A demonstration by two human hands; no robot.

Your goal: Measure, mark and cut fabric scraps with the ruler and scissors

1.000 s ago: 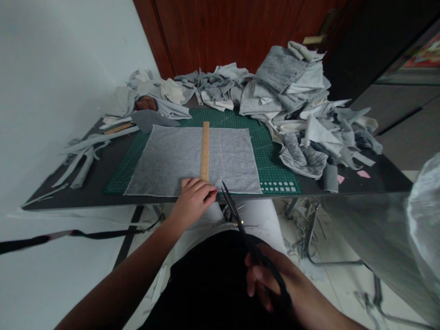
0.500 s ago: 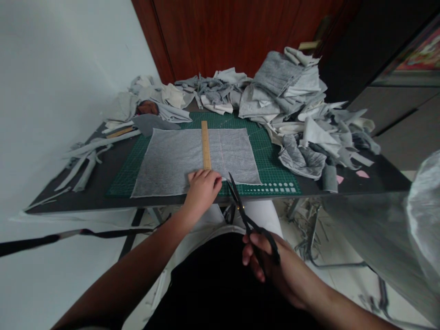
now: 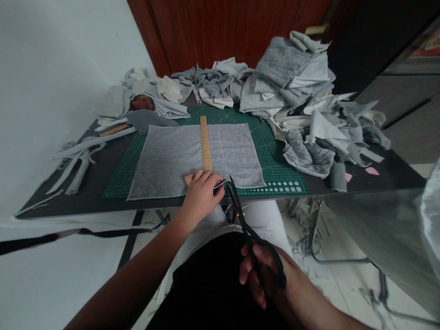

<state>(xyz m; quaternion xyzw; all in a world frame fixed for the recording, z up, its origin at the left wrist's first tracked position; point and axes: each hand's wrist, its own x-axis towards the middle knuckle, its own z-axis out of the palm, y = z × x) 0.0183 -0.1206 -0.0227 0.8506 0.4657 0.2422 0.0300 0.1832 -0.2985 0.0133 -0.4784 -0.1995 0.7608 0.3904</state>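
Fabric (image 3: 172, 160), a grey knit square, is lying flat on a green cutting mat (image 3: 278, 156), and the mat is resting on a dark counter (image 3: 68, 204). A wooden ruler (image 3: 205, 142) is running up the fabric's middle, its far end reaching onto the mat. The left hand (image 3: 201, 197) is pressing down on the near edge at the ruler's lower end, its grip loose and holding nothing. The right hand (image 3: 264, 275) is closed firmly around the handles of black scissors (image 3: 245, 224), their tips rising at the fabric's edge just beside the left hand. Whether the blades are parted is hard to tell. Those tips are sitting close enough that a slip could nick the left fingers. Easing pressure could let the fabric creep, and grey scraps (image 3: 309, 110) are crowding the mat's far side.
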